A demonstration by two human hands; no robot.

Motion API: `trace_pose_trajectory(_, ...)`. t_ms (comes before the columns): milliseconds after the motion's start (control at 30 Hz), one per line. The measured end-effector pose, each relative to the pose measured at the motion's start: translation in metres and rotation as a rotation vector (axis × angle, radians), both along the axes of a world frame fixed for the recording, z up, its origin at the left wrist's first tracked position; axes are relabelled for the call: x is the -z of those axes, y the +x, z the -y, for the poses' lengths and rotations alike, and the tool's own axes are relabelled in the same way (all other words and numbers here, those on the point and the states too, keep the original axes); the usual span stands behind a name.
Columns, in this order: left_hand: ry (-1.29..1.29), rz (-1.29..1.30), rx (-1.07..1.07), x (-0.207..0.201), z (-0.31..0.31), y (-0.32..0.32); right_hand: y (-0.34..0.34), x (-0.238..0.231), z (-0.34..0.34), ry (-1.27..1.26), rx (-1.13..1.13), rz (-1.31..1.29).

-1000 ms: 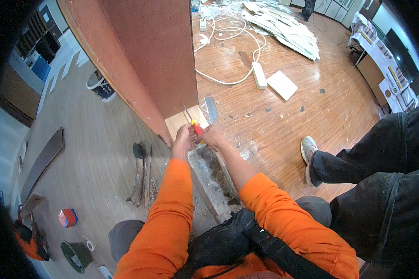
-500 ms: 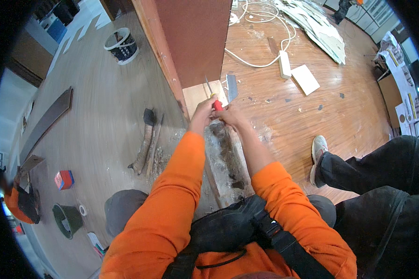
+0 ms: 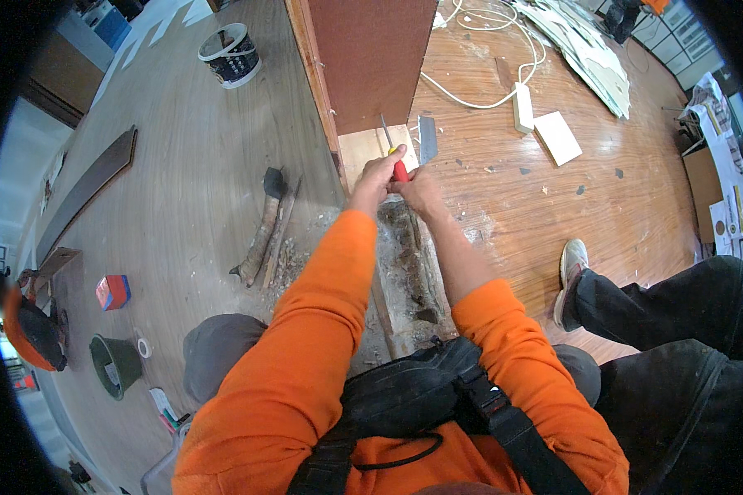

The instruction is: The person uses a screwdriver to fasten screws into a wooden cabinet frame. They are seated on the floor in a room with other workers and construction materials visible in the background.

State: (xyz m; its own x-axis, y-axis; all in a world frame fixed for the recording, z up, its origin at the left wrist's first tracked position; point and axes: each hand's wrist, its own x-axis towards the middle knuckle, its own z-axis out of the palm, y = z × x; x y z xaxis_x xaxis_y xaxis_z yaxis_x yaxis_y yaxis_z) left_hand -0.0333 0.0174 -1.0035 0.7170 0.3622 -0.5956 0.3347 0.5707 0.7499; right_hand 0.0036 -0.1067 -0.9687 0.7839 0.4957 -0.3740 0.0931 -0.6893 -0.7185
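The left hand [image 3: 375, 180] and right hand [image 3: 422, 192] close around the smooth red-and-yellow handle of a screwdriver [image 3: 400, 172], its slim shaft pointing to twelve o'clock, where a pale board [image 3: 357, 153] meets a reddish-brown panel [image 3: 367, 66]. At the hands' six o'clock lies a rough, crumbly trench [image 3: 400, 264]; glossy wood-grain flooring [image 3: 504, 191] spreads at three, duller grey flooring [image 3: 190, 181] at nine.

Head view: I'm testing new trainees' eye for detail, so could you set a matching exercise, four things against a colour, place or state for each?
Column one
1. Screwdriver
2. Box
3. Cable
4. Sleeves

Column two
A. Red and blue
B. Orange
C. In the hands
D. White, looped on the brown floor

Right pairs: 1-C, 2-A, 3-D, 4-B
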Motion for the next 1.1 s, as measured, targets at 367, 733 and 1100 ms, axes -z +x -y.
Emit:
trace_pose_trajectory(367,-0.349,0.249,0.027,0.009,-0.003,-0.015,0.003,-0.013,0.007,0.196,-0.063,-0.714)
trace_pose_trajectory(733,-0.102,0.067,-0.152,-0.012,0.016,-0.002,-0.003,-0.017,0.015,0.383,0.063,-0.797)
trace_pose_trajectory(1100,0.123,0.003,-0.110,-0.019,0.005,-0.013,-0.001,-0.004,0.001,0.199,0.032,-0.459)
